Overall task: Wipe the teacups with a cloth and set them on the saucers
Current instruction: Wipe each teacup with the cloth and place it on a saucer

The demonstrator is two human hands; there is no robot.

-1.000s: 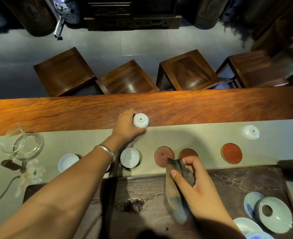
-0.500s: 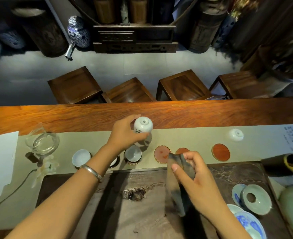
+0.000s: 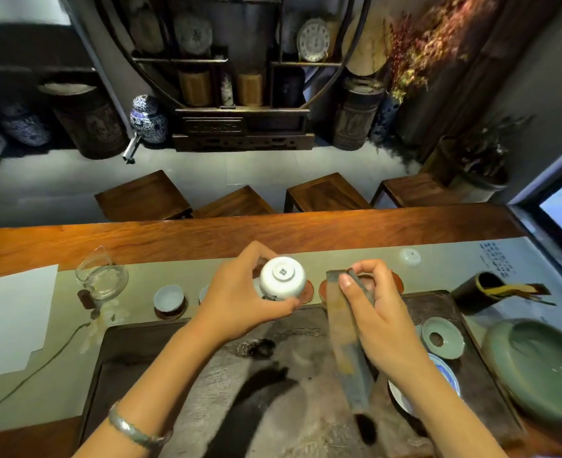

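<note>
My left hand grips a white teacup upside down, its foot ring facing me, above the near edge of the runner. My right hand pinches a folded dark cloth that hangs down over the stone tea tray. Brown round saucers lie partly hidden behind both hands. One cup stands upright on a saucer to the left, a second is mostly hidden behind my left hand. Another white cup sits upside down far right on the runner.
A glass pitcher and a white paper lie at the left. At the right are a celadon lid rest, blue-patterned dishes, a green bowl and a dark tool holder. Wooden stools stand beyond the table.
My left hand lifted the upside-down cup off the runner and drew it toward me. My right hand raised the cloth closer to the cup. The view tilted upward.
</note>
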